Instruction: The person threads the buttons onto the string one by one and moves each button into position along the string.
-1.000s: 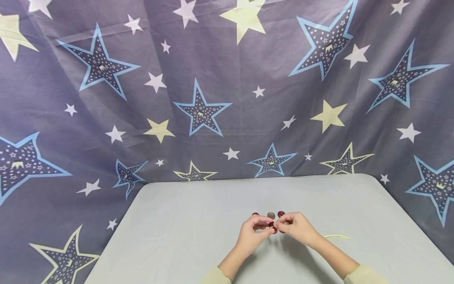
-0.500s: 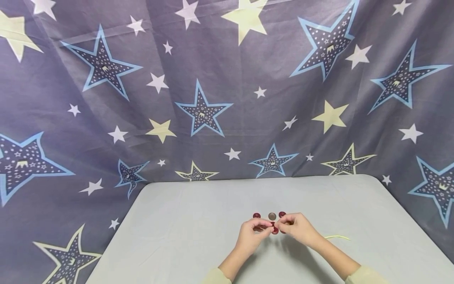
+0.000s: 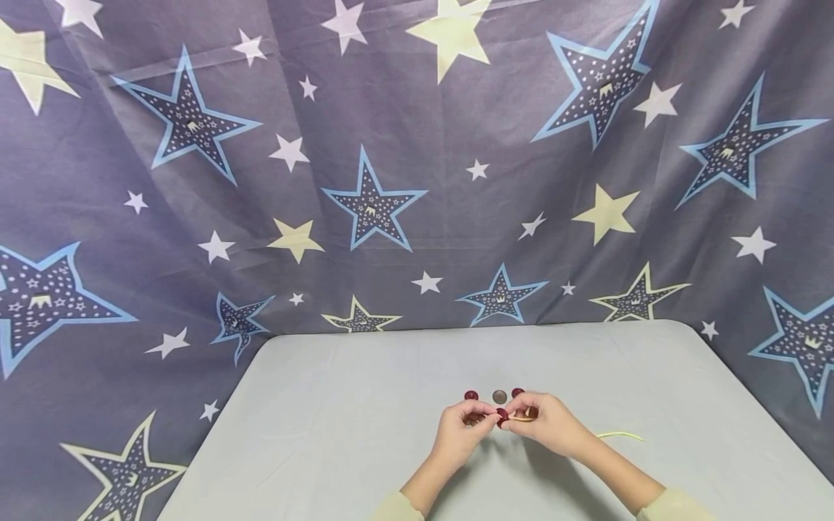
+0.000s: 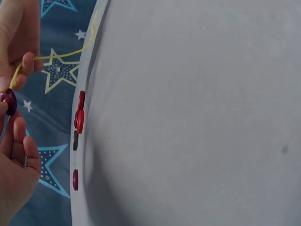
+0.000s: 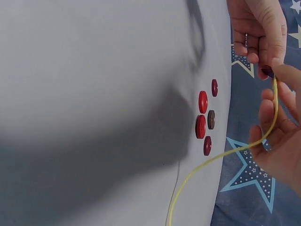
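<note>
A dark red button [image 3: 502, 417] is held between the two hands, low over the table. My left hand [image 3: 458, 435] pinches it between thumb and fingertips. My right hand [image 3: 552, 427] pinches a yellow cord [image 5: 276, 110] right at the button, with the fingertips at its edge. In the left wrist view the button [image 4: 9, 102] stands on edge, with the cord [image 4: 66, 55] running from it past the right hand. From the right hand the cord curves down to the table in the right wrist view.
Beyond the hands, several loose buttons lie on the pale table [image 3: 339, 420], among them a grey-brown button [image 3: 499, 396], a dark red button [image 3: 471, 395] and a bright red button [image 5: 203, 101]. A star-patterned cloth [image 3: 417, 239] hangs behind the table.
The right hand has shifted slightly right, and its fingers have spread a little. A short length of cord now shows between the button and the right hand. The left hand stays nearly still.
</note>
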Demonstrator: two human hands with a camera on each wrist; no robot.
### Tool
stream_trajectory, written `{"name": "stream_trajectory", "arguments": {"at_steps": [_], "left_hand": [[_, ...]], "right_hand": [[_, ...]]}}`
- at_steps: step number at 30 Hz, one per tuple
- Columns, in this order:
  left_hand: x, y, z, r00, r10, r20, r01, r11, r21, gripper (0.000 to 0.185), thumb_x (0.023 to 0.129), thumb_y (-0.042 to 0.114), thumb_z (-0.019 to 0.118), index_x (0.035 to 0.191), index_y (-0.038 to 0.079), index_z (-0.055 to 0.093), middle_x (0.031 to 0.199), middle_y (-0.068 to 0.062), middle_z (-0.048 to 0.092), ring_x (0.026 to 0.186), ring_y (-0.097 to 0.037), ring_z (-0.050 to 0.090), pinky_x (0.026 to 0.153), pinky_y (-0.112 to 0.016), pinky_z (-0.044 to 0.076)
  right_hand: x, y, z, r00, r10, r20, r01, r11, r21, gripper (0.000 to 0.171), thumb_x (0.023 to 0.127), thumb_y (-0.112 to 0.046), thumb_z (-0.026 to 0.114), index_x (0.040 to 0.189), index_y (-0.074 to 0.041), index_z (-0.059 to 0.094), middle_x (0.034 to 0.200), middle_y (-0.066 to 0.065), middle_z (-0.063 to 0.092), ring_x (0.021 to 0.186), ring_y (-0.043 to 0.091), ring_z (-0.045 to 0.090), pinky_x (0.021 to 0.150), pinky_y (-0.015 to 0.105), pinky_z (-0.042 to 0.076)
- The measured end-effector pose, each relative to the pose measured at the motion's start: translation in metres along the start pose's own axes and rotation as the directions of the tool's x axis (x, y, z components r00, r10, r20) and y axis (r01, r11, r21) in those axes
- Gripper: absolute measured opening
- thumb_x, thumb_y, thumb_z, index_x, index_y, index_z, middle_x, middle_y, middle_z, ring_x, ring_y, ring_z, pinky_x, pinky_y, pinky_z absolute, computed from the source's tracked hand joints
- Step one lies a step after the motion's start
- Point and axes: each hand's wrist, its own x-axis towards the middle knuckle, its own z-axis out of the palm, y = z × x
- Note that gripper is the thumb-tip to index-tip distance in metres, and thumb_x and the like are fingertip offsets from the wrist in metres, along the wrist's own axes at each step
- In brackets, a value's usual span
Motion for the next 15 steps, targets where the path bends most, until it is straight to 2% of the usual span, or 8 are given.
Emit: {"name": "stream_trajectory", "arguments": {"at_steps": [5, 11, 15], "left_hand": [[0.0013, -0.0029, -0.0013, 1.000, -0.018, -0.001, 0.018, 0.999, -0.031, 0.012, 0.080, 0.002, 0.069, 0.087, -0.008, 0.067, 0.084, -0.026, 0.066, 0.066, 0.000, 0.055, 0.064, -0.015, 0.048], [0.0019, -0.0030, -0.0016, 0.996, -0.084, -0.016, 0.082, 0.992, -0.093, 0.014, 0.080, 0.004, 0.069, 0.088, -0.008, 0.067, 0.087, -0.025, 0.067, 0.067, 0.000, 0.059, 0.065, -0.014, 0.049], [0.0028, -0.0034, -0.0005, 0.991, -0.133, -0.027, 0.129, 0.984, -0.126, 0.015, 0.080, 0.005, 0.069, 0.088, -0.009, 0.067, 0.087, -0.022, 0.068, 0.067, 0.000, 0.060, 0.064, -0.013, 0.048]], "right_hand": [[-0.0011, 0.0035, 0.0027, 0.993, -0.110, -0.045, 0.104, 0.986, -0.127, 0.012, 0.079, -0.021, 0.073, 0.088, -0.014, 0.069, 0.076, -0.006, 0.059, 0.069, -0.002, 0.050, 0.060, 0.020, 0.046], [-0.0001, 0.0051, 0.0048, 0.972, -0.224, -0.071, 0.206, 0.958, -0.197, 0.017, 0.077, -0.018, 0.075, 0.092, -0.012, 0.070, 0.077, -0.007, 0.060, 0.069, -0.003, 0.051, 0.058, 0.019, 0.048], [0.0008, 0.0041, 0.0049, 0.947, -0.309, -0.084, 0.276, 0.921, -0.274, 0.021, 0.074, -0.016, 0.077, 0.093, -0.012, 0.069, 0.078, -0.008, 0.063, 0.069, -0.002, 0.055, 0.062, 0.020, 0.046]]}}
